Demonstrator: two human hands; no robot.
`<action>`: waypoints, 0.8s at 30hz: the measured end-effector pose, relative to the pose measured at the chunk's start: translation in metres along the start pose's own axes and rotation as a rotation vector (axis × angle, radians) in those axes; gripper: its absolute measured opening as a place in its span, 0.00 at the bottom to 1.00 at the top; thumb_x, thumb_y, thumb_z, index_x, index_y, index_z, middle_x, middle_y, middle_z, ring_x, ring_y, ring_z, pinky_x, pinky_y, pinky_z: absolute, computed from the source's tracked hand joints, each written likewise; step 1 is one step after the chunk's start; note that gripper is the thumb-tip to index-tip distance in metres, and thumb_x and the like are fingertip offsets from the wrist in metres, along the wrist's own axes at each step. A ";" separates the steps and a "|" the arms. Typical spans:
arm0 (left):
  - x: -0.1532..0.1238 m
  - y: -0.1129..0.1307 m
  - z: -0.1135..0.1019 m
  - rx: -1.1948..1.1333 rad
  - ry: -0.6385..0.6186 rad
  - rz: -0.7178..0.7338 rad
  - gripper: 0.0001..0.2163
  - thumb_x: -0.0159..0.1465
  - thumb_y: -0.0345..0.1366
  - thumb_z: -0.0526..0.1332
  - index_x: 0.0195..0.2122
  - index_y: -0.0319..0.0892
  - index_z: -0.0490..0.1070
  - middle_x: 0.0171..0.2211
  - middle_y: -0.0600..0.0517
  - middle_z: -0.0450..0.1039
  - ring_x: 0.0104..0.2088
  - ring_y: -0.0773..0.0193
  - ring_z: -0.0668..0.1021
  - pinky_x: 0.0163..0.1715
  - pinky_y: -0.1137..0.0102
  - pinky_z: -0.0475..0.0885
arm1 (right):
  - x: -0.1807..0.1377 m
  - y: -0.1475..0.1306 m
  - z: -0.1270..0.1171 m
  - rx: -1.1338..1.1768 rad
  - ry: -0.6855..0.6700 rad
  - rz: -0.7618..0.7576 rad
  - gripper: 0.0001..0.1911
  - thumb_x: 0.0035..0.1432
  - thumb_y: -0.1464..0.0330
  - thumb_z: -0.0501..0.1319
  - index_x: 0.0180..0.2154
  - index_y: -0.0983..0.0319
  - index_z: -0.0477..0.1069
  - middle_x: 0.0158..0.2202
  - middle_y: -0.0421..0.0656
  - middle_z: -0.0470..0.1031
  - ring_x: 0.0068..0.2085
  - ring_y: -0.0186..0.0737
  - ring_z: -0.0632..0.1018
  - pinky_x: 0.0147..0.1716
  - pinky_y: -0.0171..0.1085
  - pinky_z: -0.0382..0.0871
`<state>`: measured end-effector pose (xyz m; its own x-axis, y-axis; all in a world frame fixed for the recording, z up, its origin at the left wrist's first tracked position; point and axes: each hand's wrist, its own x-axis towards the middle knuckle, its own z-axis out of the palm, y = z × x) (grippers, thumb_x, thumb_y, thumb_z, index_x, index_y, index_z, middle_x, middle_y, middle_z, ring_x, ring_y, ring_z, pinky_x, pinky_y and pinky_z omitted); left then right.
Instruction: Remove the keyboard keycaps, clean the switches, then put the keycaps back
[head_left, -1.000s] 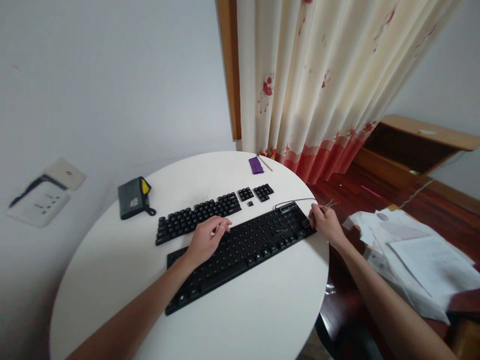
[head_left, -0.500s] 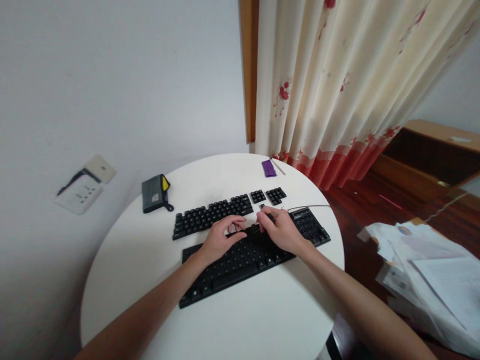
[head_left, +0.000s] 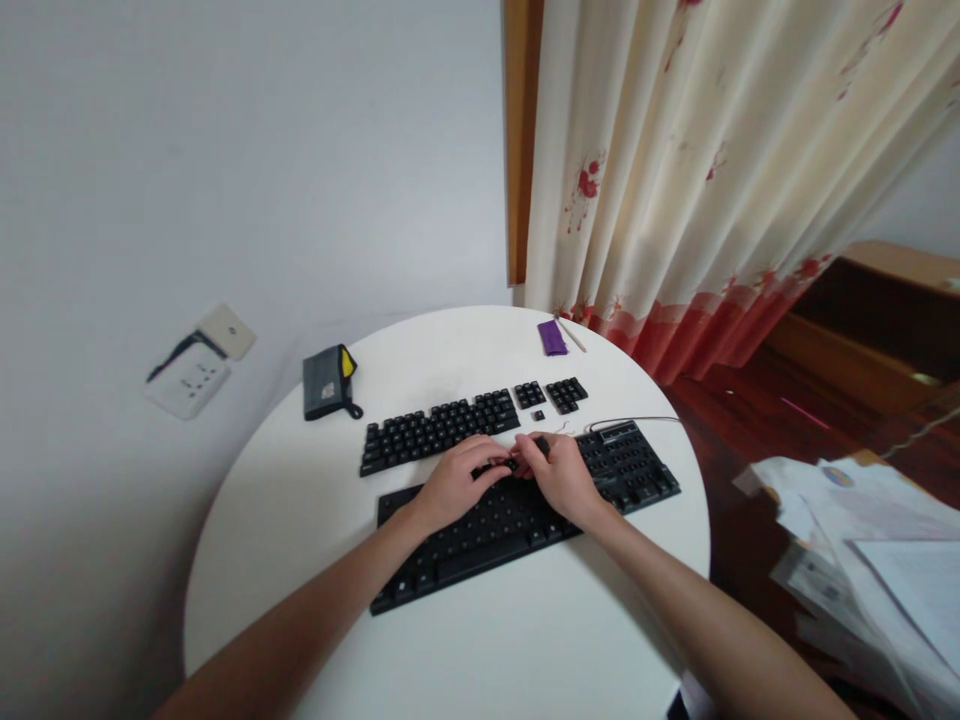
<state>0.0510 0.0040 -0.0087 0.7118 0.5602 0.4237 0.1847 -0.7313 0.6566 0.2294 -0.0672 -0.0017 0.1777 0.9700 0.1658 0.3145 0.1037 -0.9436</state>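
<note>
- Black keyboard (head_left: 499,522) lies slantwise on the white table (head_left: 259,560), beneath both hands; bare key sockets cover much of its face, and a long bar runs along the near edge.
- Small dark piece (head_left: 512,465) sits at the fingertips, between the two hands, above the keyboard's far edge.
- Left hand (head_left: 456,485) reaches over the keyboard's middle, thumb and forefinger curved together at that piece; whether they pinch it is too small to tell.
- Right hand (head_left: 559,482) is closed around a dark-handled tool (head_left: 541,446), its fingertips meeting the left hand's; thin wire ends (head_left: 564,430) stick out beyond the knuckles.
- Long block of loose keycaps (head_left: 439,432) stands in rows just beyond the keyboard, near the left hand.
- Two smaller keycap groups (head_left: 566,394) lie to its right, with a single keycap (head_left: 538,415) just in front of them.
- Cable (head_left: 630,418) runs along the keyboard's far right corner to the table's edge.
- Purple packet (head_left: 552,338) and a thin pale stick (head_left: 572,335) lie side by side at the far rim.
- Grey pouch (head_left: 324,385), yellow showing at its opening, rests at the far left.
</note>
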 end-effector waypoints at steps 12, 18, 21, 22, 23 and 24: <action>-0.002 0.001 0.002 0.047 -0.007 0.019 0.05 0.63 0.36 0.66 0.38 0.42 0.73 0.36 0.51 0.75 0.37 0.62 0.76 0.40 0.66 0.73 | -0.005 -0.001 0.011 -0.141 0.135 -0.006 0.21 0.67 0.58 0.54 0.29 0.63 0.74 0.21 0.44 0.76 0.22 0.39 0.76 0.26 0.34 0.66; -0.001 0.004 0.000 0.021 0.058 -0.016 0.05 0.64 0.35 0.65 0.41 0.42 0.75 0.37 0.49 0.76 0.36 0.63 0.77 0.38 0.68 0.74 | -0.002 -0.007 -0.003 -0.306 0.110 -0.206 0.17 0.69 0.63 0.51 0.31 0.61 0.72 0.32 0.46 0.75 0.36 0.43 0.75 0.41 0.41 0.67; 0.000 0.004 0.000 0.043 0.089 -0.056 0.05 0.63 0.35 0.66 0.40 0.42 0.74 0.35 0.51 0.76 0.34 0.65 0.77 0.35 0.70 0.74 | -0.002 -0.010 -0.012 -0.364 0.073 -0.371 0.12 0.68 0.68 0.52 0.34 0.60 0.72 0.46 0.49 0.71 0.49 0.47 0.71 0.50 0.45 0.64; 0.000 0.004 0.000 0.052 0.086 -0.065 0.05 0.63 0.35 0.66 0.40 0.42 0.75 0.34 0.52 0.76 0.33 0.65 0.77 0.35 0.70 0.74 | -0.002 -0.010 -0.014 -0.348 0.017 -0.393 0.11 0.67 0.71 0.52 0.36 0.60 0.72 0.47 0.49 0.70 0.49 0.46 0.71 0.51 0.44 0.65; 0.000 0.004 0.000 0.057 0.083 -0.075 0.06 0.63 0.35 0.66 0.40 0.43 0.75 0.35 0.52 0.77 0.33 0.65 0.77 0.35 0.70 0.74 | -0.002 -0.009 -0.016 -0.331 -0.049 -0.402 0.11 0.66 0.74 0.51 0.39 0.60 0.72 0.46 0.48 0.70 0.48 0.44 0.72 0.49 0.42 0.66; 0.000 0.004 0.000 0.059 0.086 -0.086 0.06 0.63 0.35 0.66 0.40 0.43 0.75 0.35 0.52 0.77 0.32 0.65 0.77 0.35 0.70 0.74 | -0.003 -0.008 -0.017 -0.322 -0.114 -0.402 0.13 0.65 0.76 0.50 0.42 0.60 0.71 0.44 0.47 0.70 0.46 0.43 0.73 0.48 0.40 0.67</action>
<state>0.0518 0.0013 -0.0054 0.6314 0.6510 0.4214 0.2834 -0.6995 0.6560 0.2418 -0.0742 0.0106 -0.1129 0.8874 0.4470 0.6111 0.4167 -0.6730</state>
